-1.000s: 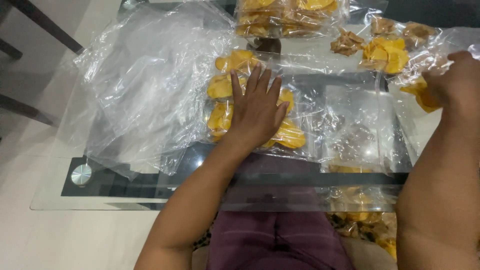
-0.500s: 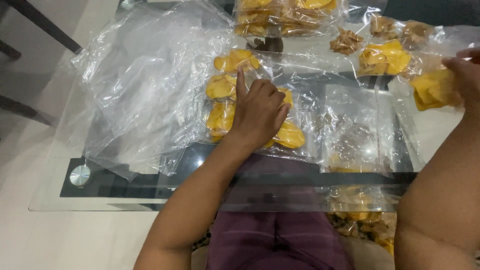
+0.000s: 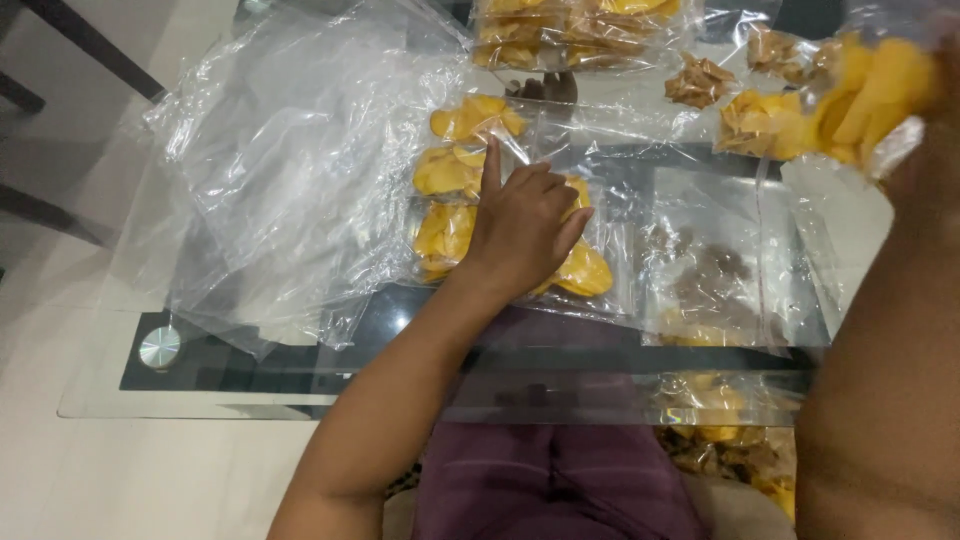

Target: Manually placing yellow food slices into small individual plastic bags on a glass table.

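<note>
L hand (image 3: pixel 522 225): mid frame, fingers curled, one finger out, pressing flat on bag of yellow chips (image 3: pixel 500 215).
R hand (image 3: pixel 925 150): upper right edge, blurry, grip can't tell; by raised chip bag (image 3: pixel 865 95).
Room: glass table (image 3: pixel 110 395) bare along bottom-left edge; empty clear bags (image 3: pixel 290 190) fill left.

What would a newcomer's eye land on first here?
Probably the bright yellow chips packed in a clear bag at the centre of the glass table, with the left hand pressing on it, index finger out. Next, the blurred handful of yellow chips raised at top right by the right hand, and the heap of empty clear bags on the left.
</note>
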